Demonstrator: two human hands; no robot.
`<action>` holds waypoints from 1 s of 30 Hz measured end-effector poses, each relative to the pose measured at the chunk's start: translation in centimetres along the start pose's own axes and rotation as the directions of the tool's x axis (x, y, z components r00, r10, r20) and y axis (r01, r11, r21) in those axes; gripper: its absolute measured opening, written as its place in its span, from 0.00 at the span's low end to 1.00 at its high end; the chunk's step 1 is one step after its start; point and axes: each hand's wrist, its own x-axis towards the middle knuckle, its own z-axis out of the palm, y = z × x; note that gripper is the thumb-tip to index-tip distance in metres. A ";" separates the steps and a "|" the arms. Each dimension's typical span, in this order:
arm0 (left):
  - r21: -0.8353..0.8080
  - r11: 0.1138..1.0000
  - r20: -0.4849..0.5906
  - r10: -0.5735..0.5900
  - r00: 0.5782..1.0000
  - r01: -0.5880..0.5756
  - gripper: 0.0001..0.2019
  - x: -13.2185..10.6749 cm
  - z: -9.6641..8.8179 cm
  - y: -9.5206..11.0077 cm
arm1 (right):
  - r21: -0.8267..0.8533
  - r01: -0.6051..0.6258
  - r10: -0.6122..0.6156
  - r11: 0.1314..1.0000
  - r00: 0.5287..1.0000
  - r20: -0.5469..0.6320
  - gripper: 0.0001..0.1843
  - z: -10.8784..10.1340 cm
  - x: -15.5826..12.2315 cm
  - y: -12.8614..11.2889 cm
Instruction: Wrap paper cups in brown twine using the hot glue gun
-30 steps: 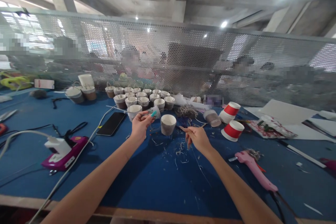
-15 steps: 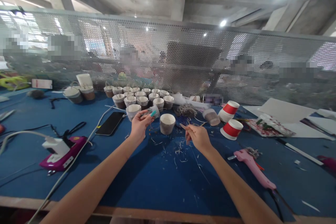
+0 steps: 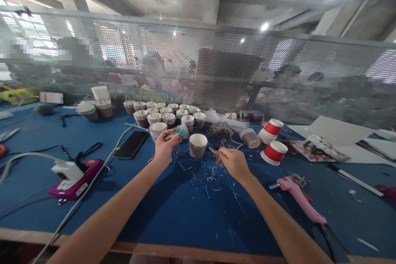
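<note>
My left hand [image 3: 163, 147] is raised over the blue table [image 3: 185, 210], its fingers pinched on a small clear tube with a teal tip [image 3: 180, 133]. My right hand [image 3: 233, 161] is closed on a thin brown stick [image 3: 213, 151] that points toward a brown-wrapped paper cup [image 3: 197, 145] standing between both hands. Short straw bits [image 3: 213, 175] lie scattered under my hands. A thin wire [image 3: 235, 196] trails from my right hand toward me.
Several wrapped cups [image 3: 167, 115] stand in a cluster at the back. A black phone [image 3: 131, 144] lies left, a purple glue gun [image 3: 74, 175] further left. Red-and-white cups [image 3: 274, 152] and a pink glue gun [image 3: 298, 198] lie right. A perforated screen [image 3: 216, 70] borders the table; people sit behind it.
My right hand has shifted slightly left with the stick, nearer the cup. My left hand has hardly moved.
</note>
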 end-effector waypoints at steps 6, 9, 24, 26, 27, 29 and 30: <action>0.014 1.000 0.023 0.000 1.000 0.000 0.23 -0.3 0.2 0.1 | 0.178 -0.132 0.113 0.975 0.987 0.113 0.27 0.2 -0.1 0.1; 0.017 1.000 0.019 0.001 1.000 -0.001 0.23 -0.3 0.2 0.1 | 0.252 -0.160 0.127 0.954 0.982 0.141 0.26 0.2 -0.1 -0.1; 0.006 1.000 0.036 -0.020 0.999 0.020 0.25 -0.6 0.3 0.0 | 0.480 -0.345 0.249 0.806 0.935 0.253 0.30 1.7 -0.1 0.7; 0.009 1.000 0.033 -0.019 0.999 0.019 0.25 -0.6 0.3 -0.1 | 0.508 -0.376 0.269 0.775 0.924 0.272 0.31 1.8 -0.1 0.6; 0.011 1.000 0.029 -0.018 0.999 0.017 0.24 -0.6 0.3 -0.1 | 0.509 -0.363 0.260 0.781 0.929 0.264 0.31 1.7 -0.1 0.6; 0.015 1.000 0.017 -0.014 1.000 0.013 0.24 -0.5 0.3 -0.1 | 0.474 -0.287 0.209 0.832 0.955 0.211 0.28 1.3 -0.1 0.3; 0.017 1.000 0.010 -0.012 1.000 0.012 0.24 -0.5 0.3 -0.1 | 0.432 -0.237 0.174 0.871 0.968 0.180 0.25 1.0 -0.1 0.2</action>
